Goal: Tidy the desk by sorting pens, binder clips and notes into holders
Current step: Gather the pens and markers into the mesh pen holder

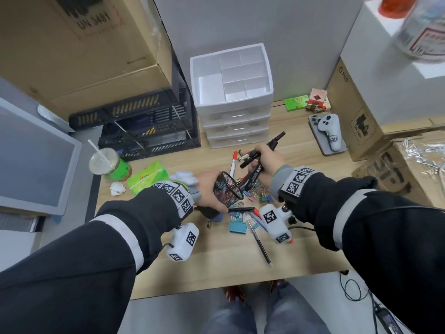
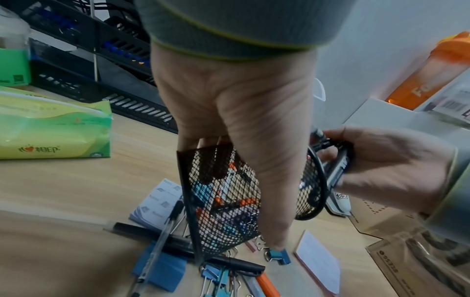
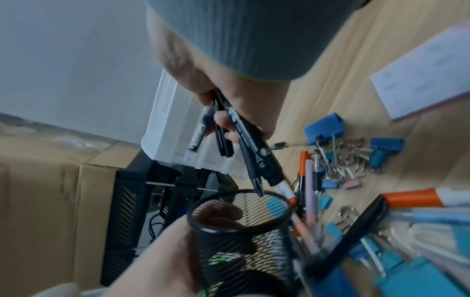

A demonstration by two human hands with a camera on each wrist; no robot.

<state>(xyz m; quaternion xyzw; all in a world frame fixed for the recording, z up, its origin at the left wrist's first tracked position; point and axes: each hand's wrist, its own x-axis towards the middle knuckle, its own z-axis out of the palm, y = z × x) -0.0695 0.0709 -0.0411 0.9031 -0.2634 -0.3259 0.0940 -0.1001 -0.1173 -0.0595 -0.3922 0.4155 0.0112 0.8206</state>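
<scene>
My left hand (image 1: 208,189) grips a black mesh pen cup (image 1: 227,189), held tilted just above the desk with its mouth toward the right. My right hand (image 1: 267,162) clutches a bundle of black pens and markers (image 1: 255,156). In the right wrist view the pens (image 3: 249,144) point down at the rim of the cup (image 3: 239,217). Beneath lie scattered binder clips (image 1: 255,192), a red-capped marker (image 1: 233,162) and a loose pen (image 1: 261,247). Note pads (image 2: 157,203) lie under the cup (image 2: 223,201).
A white drawer unit with an open divided top (image 1: 231,75) stands behind the pile. To the left sit a black file tray (image 1: 149,126), a drink cup (image 1: 108,165) and a green tissue pack (image 1: 148,175). A phone with a controller (image 1: 327,133) and cardboard boxes lie right.
</scene>
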